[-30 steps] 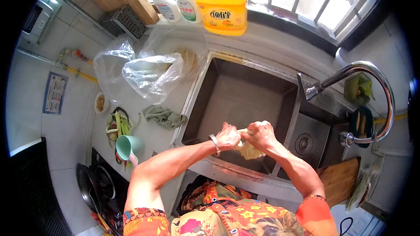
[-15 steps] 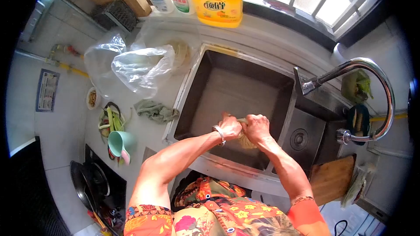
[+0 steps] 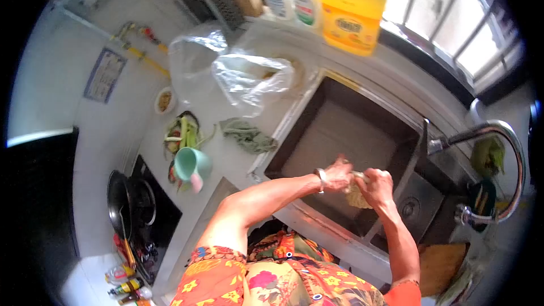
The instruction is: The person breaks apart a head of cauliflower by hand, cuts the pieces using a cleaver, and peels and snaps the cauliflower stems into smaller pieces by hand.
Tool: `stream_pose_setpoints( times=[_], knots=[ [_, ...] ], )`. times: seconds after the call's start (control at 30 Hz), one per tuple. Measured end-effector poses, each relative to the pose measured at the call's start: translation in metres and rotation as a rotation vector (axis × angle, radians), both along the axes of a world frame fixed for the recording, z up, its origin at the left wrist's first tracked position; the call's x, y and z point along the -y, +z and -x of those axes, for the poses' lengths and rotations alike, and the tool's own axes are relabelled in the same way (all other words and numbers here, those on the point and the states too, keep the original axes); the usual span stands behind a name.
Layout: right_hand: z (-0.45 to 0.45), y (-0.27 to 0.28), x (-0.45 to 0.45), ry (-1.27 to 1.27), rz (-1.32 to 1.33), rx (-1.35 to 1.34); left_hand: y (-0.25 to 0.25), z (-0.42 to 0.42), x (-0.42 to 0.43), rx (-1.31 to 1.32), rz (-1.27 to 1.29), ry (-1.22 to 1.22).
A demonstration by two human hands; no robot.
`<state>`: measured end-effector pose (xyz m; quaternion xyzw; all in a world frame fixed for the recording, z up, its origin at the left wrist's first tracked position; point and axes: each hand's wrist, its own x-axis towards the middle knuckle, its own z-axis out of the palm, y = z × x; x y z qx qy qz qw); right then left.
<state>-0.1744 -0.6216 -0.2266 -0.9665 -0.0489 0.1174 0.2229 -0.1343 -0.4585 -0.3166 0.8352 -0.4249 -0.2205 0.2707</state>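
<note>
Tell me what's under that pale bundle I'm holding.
Under the pale bundle is the large sink basin. Its grey-brown floor shows beyond your left hand and right hand; the part directly beneath them is covered.

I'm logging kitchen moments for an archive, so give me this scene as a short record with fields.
place: kitchen sink, larger basin
left hand: gripping pale bundle, bracelet on wrist
right hand: gripping the same bundle
bundle: stringy-looking, exact kind unclear
beside sink: grey-green cloth, clear plastic bag
farther left: pale green cup, pink handle
windowsill: yellow jug, two spray bottles
</note>
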Motion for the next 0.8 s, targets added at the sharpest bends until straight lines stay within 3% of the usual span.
stream_pose_setpoints(
  times=[0.03, 0.1, 0.23, 0.4, 0.57, 0.63, 0.73, 0.8],
  knots=[
    [0.007, -0.002, 0.004, 0.025, -0.02, 0.119, 0.007, 0.002, -0.002, -0.003, -0.001, -0.034],
    [0.007, 0.0, 0.003, 0.029, -0.024, 0.216, 0.022, 0.002, -0.002, -0.282, 0.1, 0.307],
    [0.011, 0.008, -0.009, -0.079, -0.251, 0.289, 0.046, -0.003, -0.016, -0.143, 0.146, 0.298],
    [0.014, 0.001, -0.027, -0.1, -0.274, 0.359, 0.059, 0.025, -0.014, 0.124, 0.389, 0.772],
    [0.019, -0.012, -0.044, -0.041, -0.124, 0.441, 0.065, 0.064, -0.012, -0.039, 0.693, 1.101],
    [0.023, -0.014, -0.054, -0.023, -0.111, 0.43, 0.069, 0.077, -0.017, -0.941, 0.661, 1.104],
    [0.024, -0.016, -0.072, 0.077, -0.097, 0.457, 0.057, 0.074, -0.022, -1.109, 0.831, 1.318],
    [0.037, -0.017, -0.077, 0.136, -0.054, 0.476, 0.052, 0.082, -0.028, -1.141, 0.846, 1.32]
  ],
)
